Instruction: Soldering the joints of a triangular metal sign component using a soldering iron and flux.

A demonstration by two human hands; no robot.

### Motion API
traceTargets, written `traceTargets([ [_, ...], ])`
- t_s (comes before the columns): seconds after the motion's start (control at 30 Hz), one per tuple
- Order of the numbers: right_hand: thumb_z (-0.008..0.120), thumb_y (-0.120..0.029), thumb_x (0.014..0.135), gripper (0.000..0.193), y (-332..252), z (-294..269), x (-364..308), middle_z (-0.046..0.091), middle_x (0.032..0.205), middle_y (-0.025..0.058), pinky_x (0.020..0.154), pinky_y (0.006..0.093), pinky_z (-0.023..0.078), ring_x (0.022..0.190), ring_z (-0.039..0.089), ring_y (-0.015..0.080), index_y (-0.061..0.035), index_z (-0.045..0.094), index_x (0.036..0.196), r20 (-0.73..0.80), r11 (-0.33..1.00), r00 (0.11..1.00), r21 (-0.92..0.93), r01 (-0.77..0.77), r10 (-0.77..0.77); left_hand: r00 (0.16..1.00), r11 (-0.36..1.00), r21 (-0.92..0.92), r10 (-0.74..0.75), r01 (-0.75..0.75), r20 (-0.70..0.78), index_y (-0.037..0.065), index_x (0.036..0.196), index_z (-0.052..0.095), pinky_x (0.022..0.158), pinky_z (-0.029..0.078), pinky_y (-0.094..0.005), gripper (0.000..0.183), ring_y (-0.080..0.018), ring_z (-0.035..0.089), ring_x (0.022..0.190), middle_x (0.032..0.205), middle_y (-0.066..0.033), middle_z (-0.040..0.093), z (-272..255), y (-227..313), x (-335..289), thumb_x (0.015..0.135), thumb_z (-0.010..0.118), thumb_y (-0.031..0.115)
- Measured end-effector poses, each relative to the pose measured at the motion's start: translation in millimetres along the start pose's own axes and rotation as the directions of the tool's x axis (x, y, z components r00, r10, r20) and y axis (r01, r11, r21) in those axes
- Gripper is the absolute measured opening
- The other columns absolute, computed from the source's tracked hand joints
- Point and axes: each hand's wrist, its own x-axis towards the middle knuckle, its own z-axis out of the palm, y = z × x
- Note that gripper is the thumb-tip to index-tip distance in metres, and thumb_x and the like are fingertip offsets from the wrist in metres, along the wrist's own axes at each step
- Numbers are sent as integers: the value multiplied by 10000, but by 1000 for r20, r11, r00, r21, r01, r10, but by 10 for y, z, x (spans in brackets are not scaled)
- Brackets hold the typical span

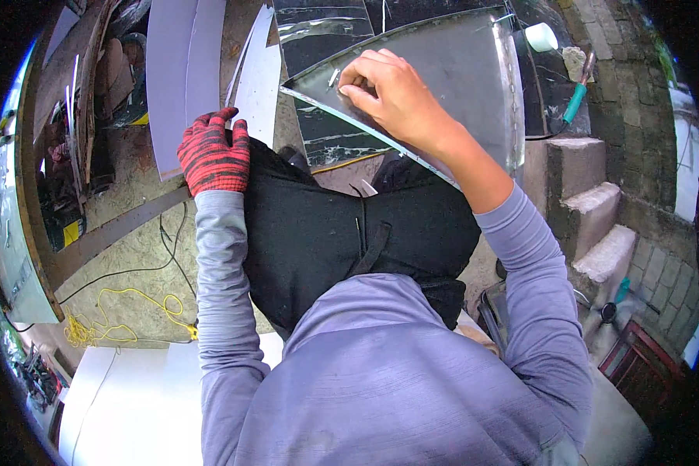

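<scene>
A dark grey metal sheet with a pointed left corner and light bent edges lies in front of me. Over its left part is my bare right hand, the fingers curled in and the thumb close to the index finger. Whatever sits between those fingertips is too small or hidden to make out. A small whitish piece shows just left of them. My left hand, in a red and black striped glove, rests by my left knee with its fingers loosely bent and apart. I see nothing in it.
Pale sheet strips lean at the front left. A white round cap and a teal-handled tool lie right of the metal sheet. Concrete steps rise at the right. A yellow cord tangles on the left floor.
</scene>
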Motion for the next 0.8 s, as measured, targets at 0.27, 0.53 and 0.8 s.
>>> traceTargets([
  [0.27, 721, -171, 904, 132, -11, 53, 13, 679, 884, 109, 850, 433, 487, 892, 630, 307, -40, 703, 907, -15, 999, 1000, 30, -11, 12, 999, 999, 10, 34, -33, -26, 214, 1194, 736, 988, 476, -476, 318, -337, 634, 1135, 1201, -117, 696, 50, -6, 16, 918, 704, 369],
  [0.53, 720, -114, 882, 79, 31, -64, -132, 649, 909, 95, 826, 411, 495, 867, 610, 289, -69, 722, 947, -129, 999, 991, -18, 42, -44, 999, 999, -28, 22, -23, -30, 218, 1193, 734, 977, 483, -476, 325, -337, 639, 1126, 1203, -107, 698, 82, -25, 18, 904, 715, 366],
  [0.8, 758, -108, 842, 150, -58, -36, -178, 622, 947, 46, 856, 380, 472, 927, 589, 245, -115, 764, 992, -73, 947, 965, -226, 229, -251, 999, 1000, -5, 22, -23, -46, 224, 1179, 753, 982, 510, -475, 289, -333, 651, 1114, 1176, -103, 702, 45, 13, 7, 916, 734, 339],
])
